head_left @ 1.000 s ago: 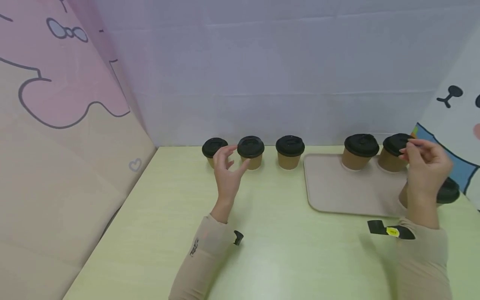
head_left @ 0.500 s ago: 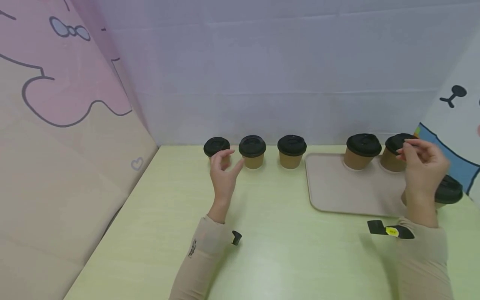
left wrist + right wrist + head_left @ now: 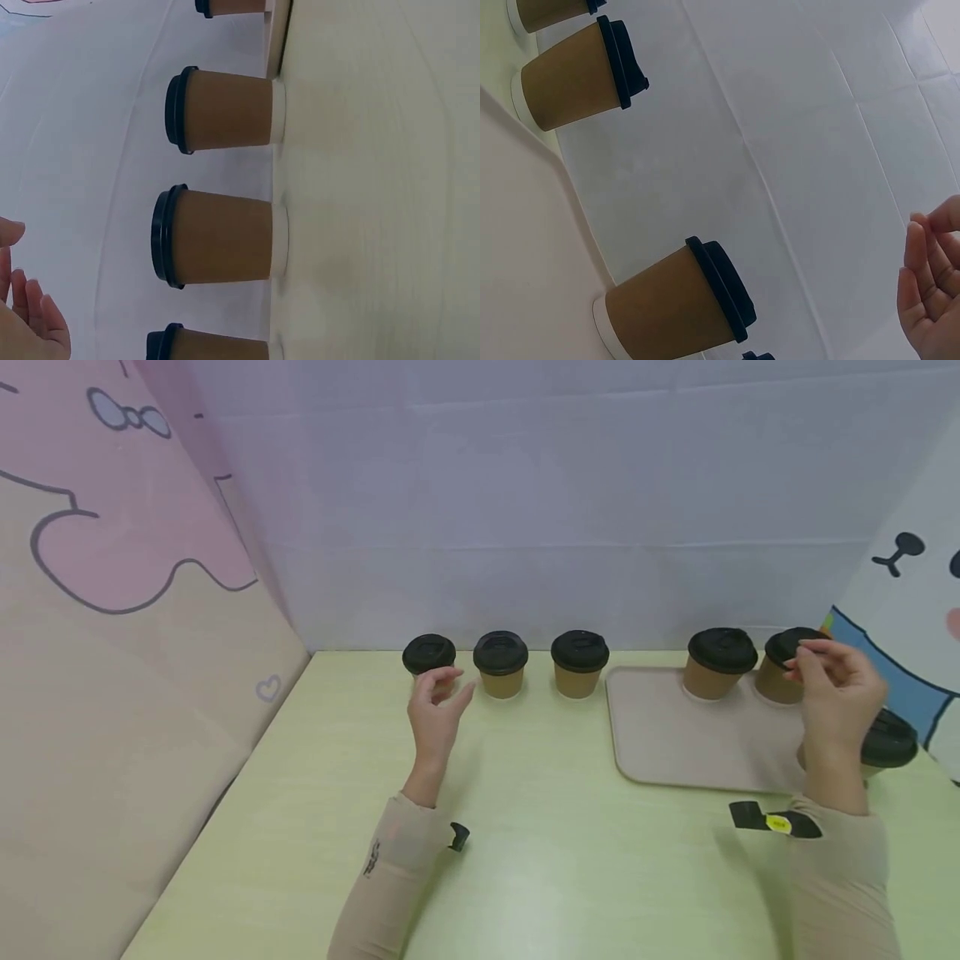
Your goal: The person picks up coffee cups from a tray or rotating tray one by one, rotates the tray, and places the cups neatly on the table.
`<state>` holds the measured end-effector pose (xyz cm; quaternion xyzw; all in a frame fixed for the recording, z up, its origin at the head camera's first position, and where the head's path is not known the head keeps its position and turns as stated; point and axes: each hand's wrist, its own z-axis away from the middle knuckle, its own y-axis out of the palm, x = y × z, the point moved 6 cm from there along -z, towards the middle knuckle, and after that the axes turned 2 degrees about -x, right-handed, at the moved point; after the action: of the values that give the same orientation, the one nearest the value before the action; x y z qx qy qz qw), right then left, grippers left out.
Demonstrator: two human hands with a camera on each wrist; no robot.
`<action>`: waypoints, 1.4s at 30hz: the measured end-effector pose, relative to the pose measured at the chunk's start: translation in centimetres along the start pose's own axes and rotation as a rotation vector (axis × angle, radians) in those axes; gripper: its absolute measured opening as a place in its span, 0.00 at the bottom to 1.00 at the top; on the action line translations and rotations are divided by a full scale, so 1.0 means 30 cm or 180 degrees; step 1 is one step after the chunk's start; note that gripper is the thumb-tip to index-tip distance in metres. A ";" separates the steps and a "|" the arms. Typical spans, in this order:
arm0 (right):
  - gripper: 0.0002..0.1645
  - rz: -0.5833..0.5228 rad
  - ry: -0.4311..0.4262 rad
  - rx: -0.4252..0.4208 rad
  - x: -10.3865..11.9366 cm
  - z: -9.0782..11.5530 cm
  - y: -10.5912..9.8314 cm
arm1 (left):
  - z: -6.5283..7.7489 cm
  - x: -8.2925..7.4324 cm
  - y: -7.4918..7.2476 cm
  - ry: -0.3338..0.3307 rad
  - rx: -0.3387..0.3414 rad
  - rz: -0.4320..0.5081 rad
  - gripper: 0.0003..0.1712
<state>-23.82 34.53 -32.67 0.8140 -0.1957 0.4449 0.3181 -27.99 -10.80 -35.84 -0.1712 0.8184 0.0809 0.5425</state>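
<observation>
Hovering near upright brown, black-lidded paper cups, the left hand shows loosely curved, empty fingers, thumb apart; the right hand, empty, fingertips meeting or nearly meeting thumb, is near a beige rectangular tray of similar cups. Pale-green bench; whitish sheet behind.

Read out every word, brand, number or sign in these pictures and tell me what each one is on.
None can be read.
Dark marking on the left sleeve: too small and blurred.
Yellow label on the black piece by the right sleeve: too small.
Cups: no lettering shows.
Backdrop: no words seen.
</observation>
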 end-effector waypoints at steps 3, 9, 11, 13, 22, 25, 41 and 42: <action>0.07 0.0009 0.0028 0.0010 -0.002 0.005 -0.002 | -0.012 0.012 -0.005 -0.0147 0.0133 -0.0033 0.14; 0.05 0.0051 0.0117 0.0049 -0.007 0.013 0.002 | -0.028 0.015 -0.017 -0.0259 0.0376 -0.0131 0.12; 0.04 0.0168 0.0121 0.0053 -0.008 0.014 0.005 | -0.030 0.012 -0.025 -0.0251 0.0400 -0.0146 0.12; 0.03 0.0252 0.0102 0.0055 -0.007 0.013 0.006 | -0.031 0.008 -0.034 -0.0249 0.0441 -0.0168 0.13; 0.05 0.0608 0.0095 0.0088 0.002 0.014 0.004 | -0.043 -0.007 -0.073 -0.0177 0.0617 -0.0128 0.12; 0.05 0.0729 0.0131 0.0127 0.004 0.016 0.003 | -0.046 -0.009 -0.076 -0.0212 0.0646 -0.0121 0.12; 0.07 0.0831 -0.0523 0.0370 0.062 0.029 0.064 | -0.038 -0.041 -0.057 -0.0216 0.0747 -0.0111 0.12; 0.06 0.0874 -0.0510 0.0370 0.062 0.031 0.065 | -0.037 -0.044 -0.058 -0.0208 0.0741 -0.0123 0.11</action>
<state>-23.46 32.41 -30.80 0.8295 -0.3036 0.4284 0.1900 -27.84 -12.52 -34.09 -0.1201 0.8007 -0.0196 0.5866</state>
